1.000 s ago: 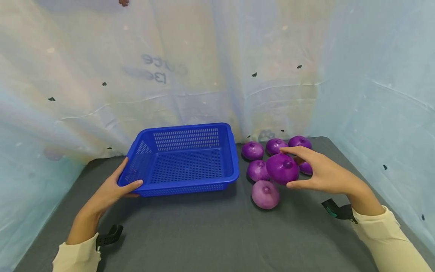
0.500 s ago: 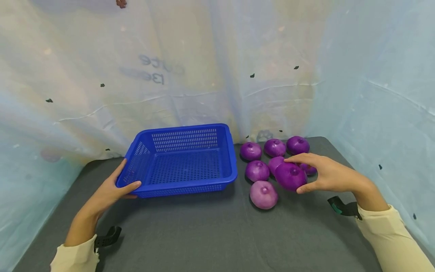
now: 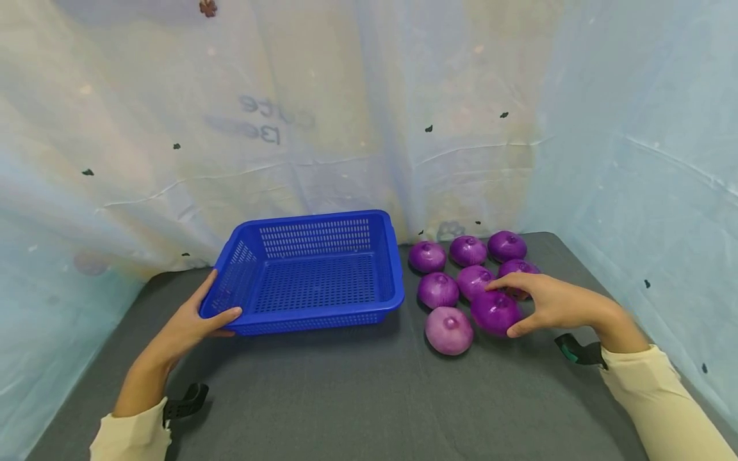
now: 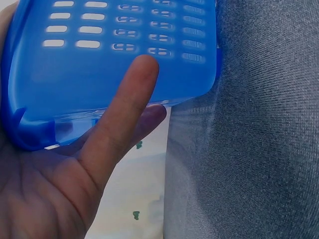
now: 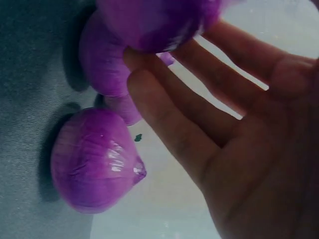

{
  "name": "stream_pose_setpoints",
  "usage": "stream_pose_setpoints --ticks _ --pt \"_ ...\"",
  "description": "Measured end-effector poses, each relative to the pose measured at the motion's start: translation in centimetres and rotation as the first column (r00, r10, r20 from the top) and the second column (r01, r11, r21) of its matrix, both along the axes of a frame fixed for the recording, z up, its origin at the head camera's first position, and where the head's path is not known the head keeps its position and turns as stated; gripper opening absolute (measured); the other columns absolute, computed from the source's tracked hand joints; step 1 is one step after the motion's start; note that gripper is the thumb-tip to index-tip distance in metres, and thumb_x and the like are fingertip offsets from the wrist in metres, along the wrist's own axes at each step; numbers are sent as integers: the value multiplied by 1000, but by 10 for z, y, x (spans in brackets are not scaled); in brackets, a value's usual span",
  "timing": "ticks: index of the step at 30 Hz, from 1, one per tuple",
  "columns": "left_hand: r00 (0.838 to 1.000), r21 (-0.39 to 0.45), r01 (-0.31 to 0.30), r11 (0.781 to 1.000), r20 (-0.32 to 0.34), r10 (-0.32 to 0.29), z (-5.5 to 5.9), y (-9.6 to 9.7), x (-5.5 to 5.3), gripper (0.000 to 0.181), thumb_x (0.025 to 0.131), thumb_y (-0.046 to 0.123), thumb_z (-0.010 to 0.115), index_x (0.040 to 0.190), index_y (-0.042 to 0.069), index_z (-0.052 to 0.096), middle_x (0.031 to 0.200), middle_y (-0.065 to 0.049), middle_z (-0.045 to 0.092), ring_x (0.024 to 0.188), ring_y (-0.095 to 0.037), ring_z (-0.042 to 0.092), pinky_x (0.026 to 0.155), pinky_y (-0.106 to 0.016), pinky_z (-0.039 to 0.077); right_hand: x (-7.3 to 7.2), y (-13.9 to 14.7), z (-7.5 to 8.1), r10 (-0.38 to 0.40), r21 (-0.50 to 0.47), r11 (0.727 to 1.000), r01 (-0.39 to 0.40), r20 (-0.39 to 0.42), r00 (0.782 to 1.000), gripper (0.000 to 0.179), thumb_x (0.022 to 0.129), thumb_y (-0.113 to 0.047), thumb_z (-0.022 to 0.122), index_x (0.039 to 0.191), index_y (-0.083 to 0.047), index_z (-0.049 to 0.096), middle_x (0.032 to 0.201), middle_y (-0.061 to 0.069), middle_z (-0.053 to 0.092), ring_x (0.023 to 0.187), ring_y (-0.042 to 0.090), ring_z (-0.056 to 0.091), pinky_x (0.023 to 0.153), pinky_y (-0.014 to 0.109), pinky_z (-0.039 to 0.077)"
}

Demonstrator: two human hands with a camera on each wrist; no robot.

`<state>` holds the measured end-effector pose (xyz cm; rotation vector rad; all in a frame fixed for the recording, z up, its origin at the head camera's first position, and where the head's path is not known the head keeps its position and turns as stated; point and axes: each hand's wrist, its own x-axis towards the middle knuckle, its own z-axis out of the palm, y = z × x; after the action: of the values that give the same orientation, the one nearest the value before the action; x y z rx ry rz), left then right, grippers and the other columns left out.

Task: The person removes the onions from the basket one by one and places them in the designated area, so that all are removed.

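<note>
A blue slotted plastic basket [image 3: 317, 316] stands left of centre. My left hand [image 3: 193, 314] grips its near left corner, thumb over the rim; in the left wrist view the fingers [image 4: 119, 109] lie along the slotted wall. Several shiny purple onions are grouped right of the basket. My right hand [image 3: 556, 306] holds a dark purple onion [image 3: 494, 314] at the near right of the group, thumb on the near side and fingers on the far side. Left of it sits a paler pink-purple onion [image 3: 448, 331]. In the right wrist view, the fingers reach under the held onion [image 5: 154, 20].
Behind the held onion lie other onions, among them one in the middle [image 3: 474, 280] and one at the far right [image 3: 507, 246]. A dark grey cloth [image 3: 346, 397] covers the table. Pale printed sheets [image 3: 323, 160] hang at the back and sides.
My right hand has moved the held onion right and down towards the table, uncovering the onions behind it. My left hand and the basket have stayed in place.
</note>
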<state>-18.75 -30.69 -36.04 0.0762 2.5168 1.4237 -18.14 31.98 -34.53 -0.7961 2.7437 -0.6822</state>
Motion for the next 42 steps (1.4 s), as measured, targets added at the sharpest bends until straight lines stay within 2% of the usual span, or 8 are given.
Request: stream_pose_setpoints --ticks 6,12,21,29,37,39,42 --pt "1000 -2 0 1000 -4 0 -1 2 1 102 98 36 62 156 30 -21 159 -39 6 122 -47 57 89 -52 58 -6 2 -7 63 -48 997 -60 64 996 49 79 -44 82 119 -22 62 115 -8 66 110 17 66 94 37 56" --pt "1000 -3 3 1000 -5 -3 0 1 0 101 98 35 62 157 31 -20 159 -39 6 118 -43 60 88 -50 59 -8 5 -10 63 -48 997 -59 98 993 50 82 -44 80 122 -21 60 119 -6 65 113 20 66 95 35 55" --pt "1000 1 11 1000 -5 -11 -1 0 0 101 98 35 62 157 30 -20 159 -40 4 120 -45 58 88 -50 59 -7 9 -10 54 -44 998 -49 118 992 53 83 -45 78 125 -19 59 123 -2 64 116 28 65 96 41 55" --pt "1000 -13 8 1000 -3 -8 -2 1 1 101 98 36 62 157 31 -20 159 -40 4 122 -48 57 89 -52 58 -6 11 -9 52 -16 999 -50 93 994 57 83 -46 78 130 -20 59 124 -3 64 113 26 64 92 41 55" --pt "1000 -3 -1 1000 -10 1 0 0 0 100 99 36 62 157 32 -19 159 -39 5 122 -49 56 88 -52 58 -4 12 -3 60 -6 998 -60 93 994 60 84 -46 77 133 -18 57 127 1 65 115 29 64 91 42 55" --pt "1000 -7 -4 1000 -9 4 0 1 0 99 99 36 61 157 32 -19 160 -38 5 123 -49 55 88 -51 58 -3 12 -1 54 -18 998 -53 65 996 58 85 -45 76 132 -17 58 127 2 66 115 29 64 92 42 55" --pt "1000 -12 -3 1000 -12 3 -2 2 -1 99 98 37 61 157 32 -19 160 -38 6 123 -48 55 88 -50 59 -3 10 -1 24 -39 999 -25 -42 999 49 88 -40 74 129 -17 61 123 0 68 112 25 66 91 42 56"
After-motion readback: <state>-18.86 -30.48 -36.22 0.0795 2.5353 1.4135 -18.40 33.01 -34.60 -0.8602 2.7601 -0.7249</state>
